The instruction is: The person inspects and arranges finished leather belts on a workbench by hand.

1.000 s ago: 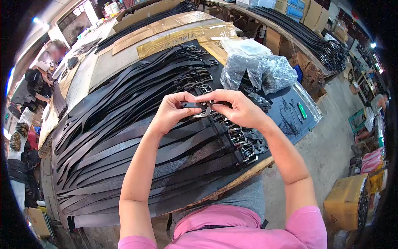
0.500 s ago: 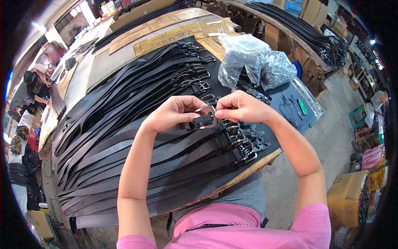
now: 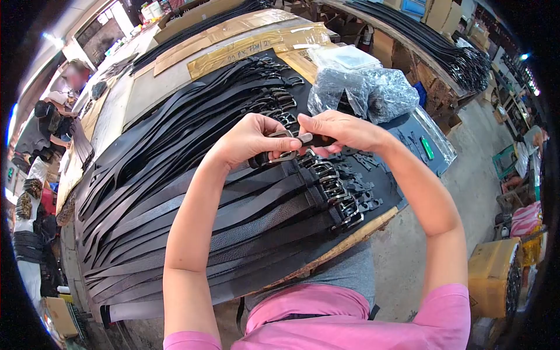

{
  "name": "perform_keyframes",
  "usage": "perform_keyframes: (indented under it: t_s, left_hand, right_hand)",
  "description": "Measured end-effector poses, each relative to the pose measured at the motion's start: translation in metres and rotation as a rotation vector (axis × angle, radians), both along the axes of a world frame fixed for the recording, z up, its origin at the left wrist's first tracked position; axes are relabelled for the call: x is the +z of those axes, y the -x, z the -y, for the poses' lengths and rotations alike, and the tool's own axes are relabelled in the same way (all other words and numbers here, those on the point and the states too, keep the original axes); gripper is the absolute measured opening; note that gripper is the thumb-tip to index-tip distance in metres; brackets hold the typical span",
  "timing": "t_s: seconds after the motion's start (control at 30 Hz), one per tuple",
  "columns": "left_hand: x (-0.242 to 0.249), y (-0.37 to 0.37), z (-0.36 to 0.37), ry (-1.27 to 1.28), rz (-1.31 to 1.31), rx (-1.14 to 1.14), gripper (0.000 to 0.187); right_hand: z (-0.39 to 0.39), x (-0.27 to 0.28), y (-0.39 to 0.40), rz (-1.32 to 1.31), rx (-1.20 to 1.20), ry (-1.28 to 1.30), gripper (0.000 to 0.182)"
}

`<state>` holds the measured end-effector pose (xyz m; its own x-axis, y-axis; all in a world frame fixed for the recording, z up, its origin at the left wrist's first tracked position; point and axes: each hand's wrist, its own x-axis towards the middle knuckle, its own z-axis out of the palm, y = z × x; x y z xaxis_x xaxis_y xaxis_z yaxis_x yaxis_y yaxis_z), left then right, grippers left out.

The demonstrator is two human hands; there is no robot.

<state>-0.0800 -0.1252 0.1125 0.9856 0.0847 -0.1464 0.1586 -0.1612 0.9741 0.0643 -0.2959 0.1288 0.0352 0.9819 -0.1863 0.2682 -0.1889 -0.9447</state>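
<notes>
We hold a silver buckle (image 3: 284, 153) with a black belt end (image 3: 318, 140) above the row of black belts (image 3: 192, 192) laid across the table (image 3: 157, 87). Our left hand (image 3: 248, 140) is closed around the buckle's left side, thumb and fingers pinching the frame and the strap beneath it. Our right hand (image 3: 341, 131) is closed on the belt end, pinching it just right of the buckle. The buckle sits directly over the belts' buckled ends (image 3: 344, 201), which line up along the table's near right edge. Beyond the buckle lies a crumpled clear plastic bag (image 3: 373, 93) of dark parts, with a flat clear packet (image 3: 344, 58) behind it. Right of the buckle, a green object (image 3: 427, 147) rests on a dark mat (image 3: 408, 131). Far left of the buckle, another person (image 3: 49, 125) works at the table's far end.
</notes>
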Motion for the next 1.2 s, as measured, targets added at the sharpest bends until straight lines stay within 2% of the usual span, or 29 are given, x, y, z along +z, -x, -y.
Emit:
perform_keyframes:
  t_s: [0.13,0.23,0.37,0.47,0.57,0.7,0.87,1.0,1.03,1.07,1.1,1.13,1.2]
  left_hand:
    - [0.002,-0.003,0.004,-0.046,-0.008,0.049,0.025]
    - [-0.005,-0.007,0.002,-0.049,-0.023,0.053,0.025]
    - [-0.024,-0.011,0.006,-0.047,-0.089,0.079,0.026]
    - [-0.052,-0.018,-0.002,0.031,-0.077,0.007,0.026]
    - [-0.056,-0.020,0.000,0.073,-0.088,0.006,0.026]
    - [-0.065,-0.025,-0.005,0.055,-0.102,-0.101,0.025]
    - [-0.071,-0.026,-0.002,0.069,-0.083,-0.132,0.023]
    - [-0.083,-0.033,-0.030,-0.222,0.071,0.218,0.026]
    - [-0.091,-0.038,-0.048,-0.215,0.226,0.323,0.025]
    - [-0.102,-0.044,-0.067,-0.331,0.326,0.512,0.023]
    - [-0.109,-0.047,-0.086,-0.492,0.301,0.614,0.021]
    - [-0.105,-0.046,-0.092,-0.658,0.280,0.688,0.020]
    - [-0.124,-0.056,-0.115,-0.795,0.327,0.653,0.018]
  right_hand:
    - [-0.008,-0.014,-0.019,-0.085,0.215,0.001,0.030]
    - [-0.014,-0.029,-0.028,-0.209,0.223,0.041,0.020]
    - [-0.012,-0.049,-0.031,-0.223,0.110,0.134,0.015]
    - [-0.010,-0.064,-0.034,-0.274,0.061,0.179,0.014]
    - [-0.009,-0.067,-0.037,-0.306,0.059,0.196,0.015]
    - [-0.005,-0.067,-0.038,-0.274,0.067,0.224,0.014]
    - [-0.008,-0.069,-0.036,-0.159,0.013,0.237,0.014]
    - [-0.008,-0.078,-0.043,-0.082,-0.038,0.198,0.015]
    - [-0.009,-0.079,-0.046,-0.057,-0.039,0.189,0.016]
    - [-0.009,-0.076,-0.047,-0.047,-0.013,0.218,0.015]
    - [-0.011,-0.078,-0.048,-0.024,-0.010,0.190,0.015]
    - [-0.014,-0.083,-0.049,-0.002,-0.008,0.163,0.015]
    - [-0.021,-0.097,-0.061,0.139,0.026,0.118,0.015]
